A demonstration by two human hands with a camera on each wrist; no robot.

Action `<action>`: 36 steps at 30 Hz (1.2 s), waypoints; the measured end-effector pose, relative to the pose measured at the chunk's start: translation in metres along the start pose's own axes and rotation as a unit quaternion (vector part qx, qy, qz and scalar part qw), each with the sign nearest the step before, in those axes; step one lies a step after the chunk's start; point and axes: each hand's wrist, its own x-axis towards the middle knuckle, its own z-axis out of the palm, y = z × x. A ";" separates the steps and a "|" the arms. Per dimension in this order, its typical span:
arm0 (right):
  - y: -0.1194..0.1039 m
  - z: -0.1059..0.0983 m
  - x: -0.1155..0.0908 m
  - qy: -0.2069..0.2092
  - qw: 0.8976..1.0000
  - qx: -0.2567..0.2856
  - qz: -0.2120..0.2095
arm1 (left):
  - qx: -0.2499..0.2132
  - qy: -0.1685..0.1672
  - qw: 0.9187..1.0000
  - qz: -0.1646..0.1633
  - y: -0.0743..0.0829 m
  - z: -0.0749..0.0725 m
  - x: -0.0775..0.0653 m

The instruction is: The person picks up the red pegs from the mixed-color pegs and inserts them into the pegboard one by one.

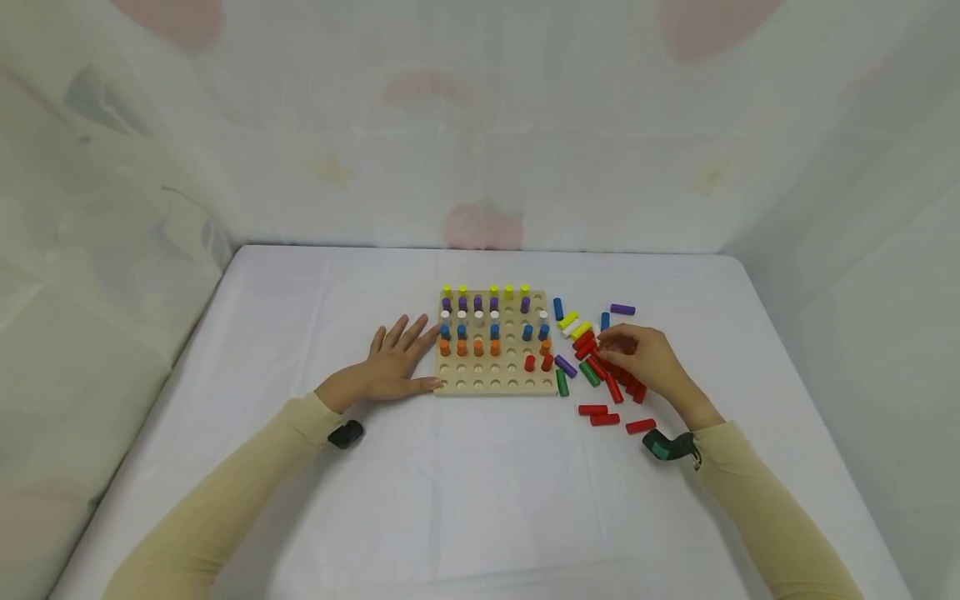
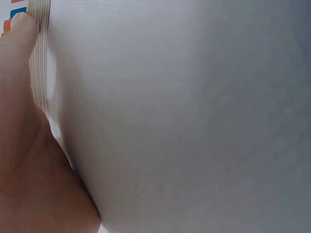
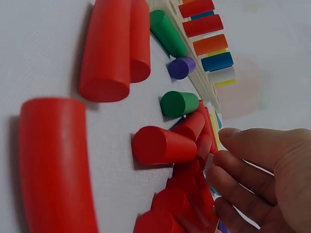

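A pale wooden pegboard (image 1: 495,389) bears rows of yellow, purple, white, blue and orange pegs, with red pegs (image 1: 529,363) near its right front. My left hand (image 1: 393,367) lies spread along its left side, thumb on the front left corner. In the left wrist view the thumb (image 2: 22,39) rests against the layered board edge (image 2: 41,58). Right of the board, my right hand (image 1: 637,357) hovers over a heap of red pegs (image 3: 165,145). Its thumb and fingers are bent loosely and stand apart in the right wrist view, with no peg visible between them.
Around the heap lie loose green (image 1: 589,373), purple (image 1: 622,309), blue (image 1: 558,309) and yellow pegs (image 1: 568,320). Several red pegs (image 1: 604,420) lie nearer the front. A white cloth covers the table (image 1: 450,500); curtains (image 1: 480,125) hang behind and at both sides.
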 end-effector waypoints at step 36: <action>0.001 0.013 -0.001 -0.026 0.998 -0.051 -0.022 | 0.000 0.002 1.000 0.003 -0.002 0.001 0.001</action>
